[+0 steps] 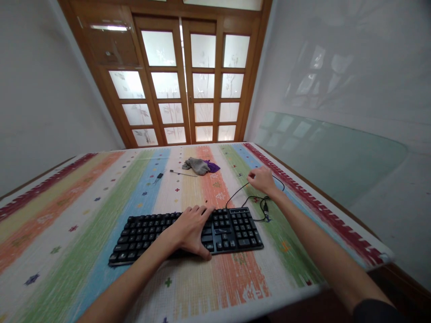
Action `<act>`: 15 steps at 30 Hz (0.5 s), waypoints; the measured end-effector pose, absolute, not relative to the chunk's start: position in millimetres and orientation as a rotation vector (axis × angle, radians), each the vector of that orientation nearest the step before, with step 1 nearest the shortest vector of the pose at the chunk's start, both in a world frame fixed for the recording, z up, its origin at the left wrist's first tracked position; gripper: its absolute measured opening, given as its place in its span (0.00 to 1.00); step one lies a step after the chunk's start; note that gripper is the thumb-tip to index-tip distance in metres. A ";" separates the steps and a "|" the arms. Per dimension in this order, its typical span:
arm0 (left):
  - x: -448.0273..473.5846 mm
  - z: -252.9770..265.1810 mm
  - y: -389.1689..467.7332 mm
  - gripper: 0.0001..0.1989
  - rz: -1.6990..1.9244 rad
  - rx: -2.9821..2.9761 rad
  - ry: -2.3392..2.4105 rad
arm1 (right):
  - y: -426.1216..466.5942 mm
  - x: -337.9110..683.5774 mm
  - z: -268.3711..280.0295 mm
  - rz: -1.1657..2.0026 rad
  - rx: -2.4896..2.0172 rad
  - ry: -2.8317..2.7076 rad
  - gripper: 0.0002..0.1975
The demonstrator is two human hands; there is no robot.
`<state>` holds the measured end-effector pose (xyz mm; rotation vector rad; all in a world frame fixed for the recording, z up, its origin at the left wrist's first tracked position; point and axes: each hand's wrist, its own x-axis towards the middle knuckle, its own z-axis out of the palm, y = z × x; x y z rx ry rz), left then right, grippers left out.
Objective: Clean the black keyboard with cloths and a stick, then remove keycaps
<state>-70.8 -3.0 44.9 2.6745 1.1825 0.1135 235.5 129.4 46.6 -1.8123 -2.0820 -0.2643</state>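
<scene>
A black keyboard (pixel 235 231) lies across the front of the striped cloth. My left hand (pixel 190 229) rests on its middle, thumb at the near edge and fingers spread toward the far edge; some keys are hidden beneath it. Beyond the keyboard's right end, my right hand (pixel 261 179) is closed around the black cable (pixel 237 195), raised a little off the cloth. The cable runs from the keyboard's far edge to that hand, and the rest lies in loose loops below, with a plug end (pixel 266 208) among them.
A grey and purple cloth (pixel 198 166) lies crumpled farther back. Left of it are a thin brush-like stick (pixel 183 173) and a small black object (pixel 159 176). The striped tablecloth (pixel 111 202) covers the table; walls stand at both sides, with wooden glazed doors (pixel 188 80) behind.
</scene>
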 end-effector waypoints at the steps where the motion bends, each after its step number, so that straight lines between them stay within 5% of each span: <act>1: -70.6 44.8 -1.9 0.63 0.123 2.673 1.189 | 128.9 229.0 43.7 -0.263 -1.804 -2.126 0.11; 9: -72.1 41.5 -5.7 0.60 0.114 2.726 1.165 | 125.0 156.8 22.7 0.283 -1.129 -2.581 0.10; 15: -72.3 43.6 -16.6 0.59 0.107 2.728 1.103 | 127.1 118.4 12.2 0.365 -0.908 -2.722 0.09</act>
